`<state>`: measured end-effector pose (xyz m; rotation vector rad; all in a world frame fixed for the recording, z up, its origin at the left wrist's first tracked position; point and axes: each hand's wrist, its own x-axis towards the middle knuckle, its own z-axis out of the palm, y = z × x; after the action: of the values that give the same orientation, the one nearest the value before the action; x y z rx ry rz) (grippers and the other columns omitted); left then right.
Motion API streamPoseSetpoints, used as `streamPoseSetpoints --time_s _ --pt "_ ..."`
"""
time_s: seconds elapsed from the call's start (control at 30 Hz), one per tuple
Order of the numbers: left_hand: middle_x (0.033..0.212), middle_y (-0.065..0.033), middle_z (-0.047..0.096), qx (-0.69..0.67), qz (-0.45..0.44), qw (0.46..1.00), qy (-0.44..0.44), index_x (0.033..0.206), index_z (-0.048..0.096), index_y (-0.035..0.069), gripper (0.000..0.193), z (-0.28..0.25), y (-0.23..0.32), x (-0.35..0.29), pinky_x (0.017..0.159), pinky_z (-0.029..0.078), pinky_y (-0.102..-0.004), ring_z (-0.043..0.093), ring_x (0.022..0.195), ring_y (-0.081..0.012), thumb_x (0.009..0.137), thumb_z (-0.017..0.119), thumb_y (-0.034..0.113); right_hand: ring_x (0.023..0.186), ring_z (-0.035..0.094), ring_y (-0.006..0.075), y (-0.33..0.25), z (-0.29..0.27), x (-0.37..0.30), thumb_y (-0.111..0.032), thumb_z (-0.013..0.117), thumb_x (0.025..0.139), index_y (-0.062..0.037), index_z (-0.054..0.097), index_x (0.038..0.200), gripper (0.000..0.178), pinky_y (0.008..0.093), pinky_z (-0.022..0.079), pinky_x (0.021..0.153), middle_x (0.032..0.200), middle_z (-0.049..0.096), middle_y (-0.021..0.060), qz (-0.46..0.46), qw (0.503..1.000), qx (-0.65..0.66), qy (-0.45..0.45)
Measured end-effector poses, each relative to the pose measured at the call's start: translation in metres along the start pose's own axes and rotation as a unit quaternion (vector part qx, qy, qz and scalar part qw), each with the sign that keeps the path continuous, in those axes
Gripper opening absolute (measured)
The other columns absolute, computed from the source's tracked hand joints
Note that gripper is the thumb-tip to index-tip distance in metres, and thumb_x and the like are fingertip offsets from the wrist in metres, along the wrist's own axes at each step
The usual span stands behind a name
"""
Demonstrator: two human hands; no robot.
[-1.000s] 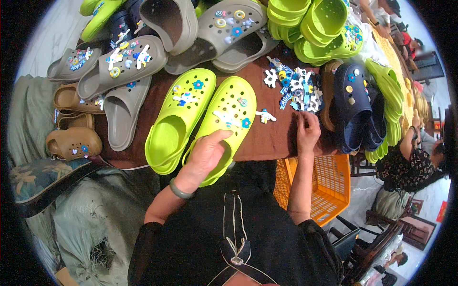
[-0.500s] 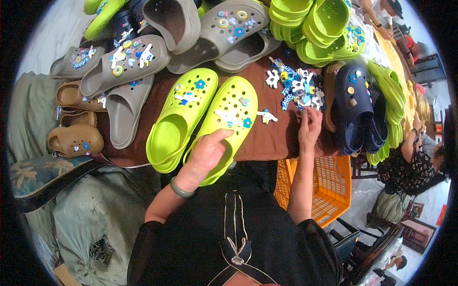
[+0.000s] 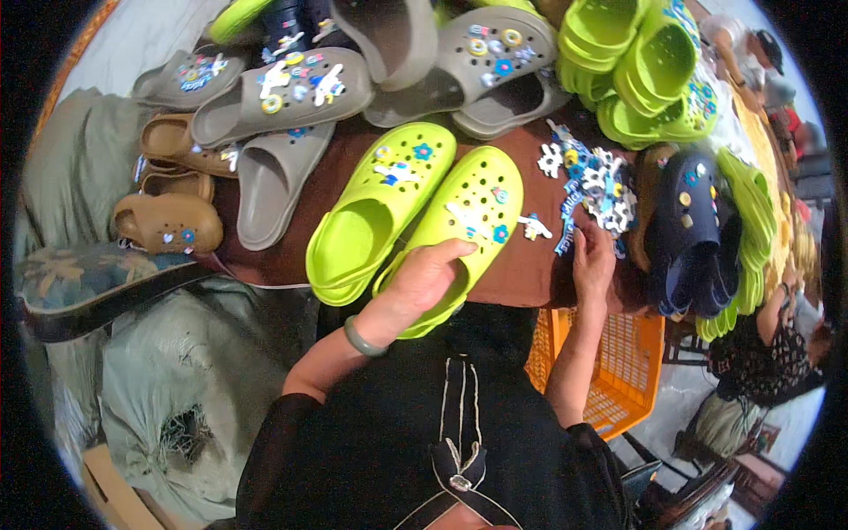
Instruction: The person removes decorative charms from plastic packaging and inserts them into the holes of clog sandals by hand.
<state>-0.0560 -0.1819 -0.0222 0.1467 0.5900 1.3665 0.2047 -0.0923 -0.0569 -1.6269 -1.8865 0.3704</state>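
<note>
We see L hand [image 3: 426, 281] gripping lime clog [image 3: 486, 212] by its heel half, thumb pressed on the upper next to a white charm; its other fingers mostly hidden. Clog lies tilted, toe at approx 1 o'clock, over brown cloth [image 3: 521, 281]. Dirs below taken from this clog

Mate [image 3: 380, 208] just beside it at 10 o'clock; both carry blue flower + white figure charms

Lone charm [image 3: 535, 227] on cloth at 3 o'clock, near toe half

R hand [image 3: 594, 258] further out at 3 o'clock, fingers bent, at lower edge of charm pile [image 3: 605, 190] (2 o'clock); we can't tell if fingertips hold anything

Also noted: navy clogs [image 3: 685, 216] 3 o'clock, beyond R hand; orange crate [image 3: 629, 362] 4 o'clock; tan clogs [image 3: 177, 221] 9 o'clock
</note>
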Motion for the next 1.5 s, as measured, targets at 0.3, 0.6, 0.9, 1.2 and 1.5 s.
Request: streamPoseSetpoints --time_s 0.3,0.6,0.9,1.2,1.5 --pt "0.124 -0.0129 0.058 0.01 -0.029 0.999 0.011 0.127 0.05 -0.004 0.045 -0.009 0.0 -0.003 0.105 0.037 -0.0378 0.054 0.116 -0.0226 0.082 0.058 -0.001 0.095 0.059 0.0342 -0.026 -0.004 -0.019 -0.014 0.065 0.085 -0.0035 0.062 0.112 0.029 0.0408 0.049 0.079 0.104 0.06 0.0164 -0.085 0.982 -0.166 -0.038" --pt "0.118 -0.0124 0.061 0.002 -0.058 0.998 0.029 0.119 0.055 -0.005 0.038 0.001 0.007 -0.008 0.099 0.043 -0.0335 0.058 0.109 -0.0204 0.083 0.06 0.0 0.081 0.065 0.0162 -0.027 0.005 -0.028 -0.009 0.059 0.092 0.0029 0.06 0.118 0.029 0.0261 0.051 0.067 0.099 0.067 0.0109 0.126 0.947 0.29 -0.048" --pt "0.116 -0.0112 0.062 0.008 -0.025 1.0 0.001 0.119 0.054 -0.005 0.037 -0.005 0.0 -0.006 0.095 0.045 -0.0325 0.059 0.105 -0.0193 0.084 0.061 0.001 0.08 0.059 0.0098 -0.085 0.027 -0.031 -0.004 0.06 0.091 0.0026 0.061 0.115 0.025 0.022 0.048 0.07 0.099 0.066 0.0086 0.126 0.835 0.52 -0.128" --pt "0.109 -0.0085 0.064 0.017 -0.036 0.999 0.028 0.113 0.059 -0.004 0.031 -0.009 -0.001 -0.007 0.091 0.047 -0.031 0.061 0.1 -0.0168 0.083 0.063 0.003 0.088 0.059 0.0128 -0.116 0.037 -0.01 0.003 0.061 0.087 0.0011 0.066 0.105 0.018 0.0227 0.046 0.078 0.097 0.063 0.0074 -0.042 0.92 0.386 -0.048" --pt "0.105 -0.0062 0.065 -0.009 -0.051 0.998 0.037 0.11 0.061 -0.003 0.027 -0.01 0.0 -0.008 0.088 0.047 -0.0297 0.061 0.097 -0.0147 0.083 0.064 0.001 0.085 0.063 0.0225 -0.127 0.05 0.002 0.006 0.066 0.079 -0.0012 0.066 0.101 0.023 0.0303 0.051 0.074 0.094 0.064 0.012 -0.181 0.959 0.215 0.023"
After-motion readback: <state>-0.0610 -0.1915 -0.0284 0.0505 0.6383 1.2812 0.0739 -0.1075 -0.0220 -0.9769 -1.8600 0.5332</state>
